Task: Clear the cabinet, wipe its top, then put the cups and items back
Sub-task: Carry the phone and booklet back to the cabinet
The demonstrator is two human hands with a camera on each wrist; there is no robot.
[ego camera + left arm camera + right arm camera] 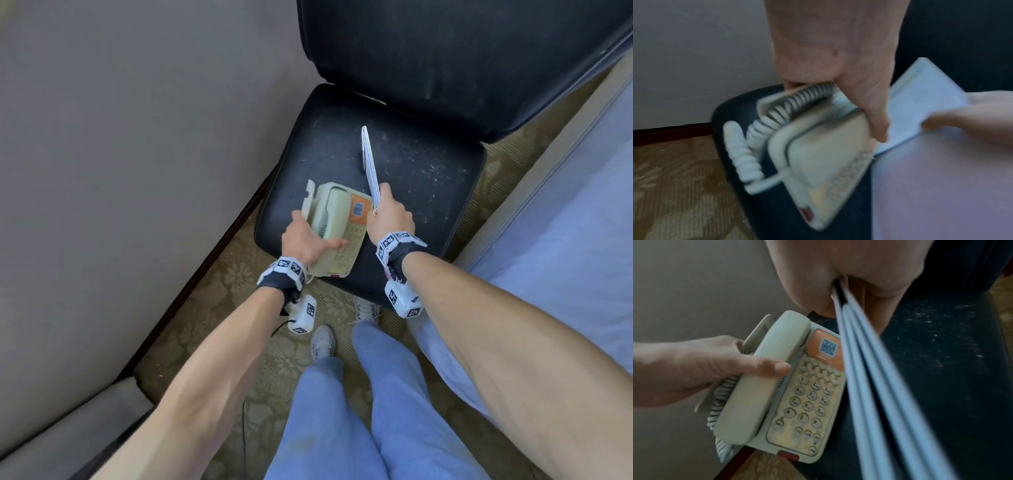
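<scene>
The left hand [303, 240] gripped the phone [337, 229] by its handset side — thumb across the handset, fingers curled under the edge by the coiled cord [748, 155]. The phone was over the front left of the black chair [428, 164]; whether it touched the seat could not be told. The right hand [390, 214] pinched a stack of thin booklets [370, 168] — held on edge just right of the phone, above the seat.
</scene>
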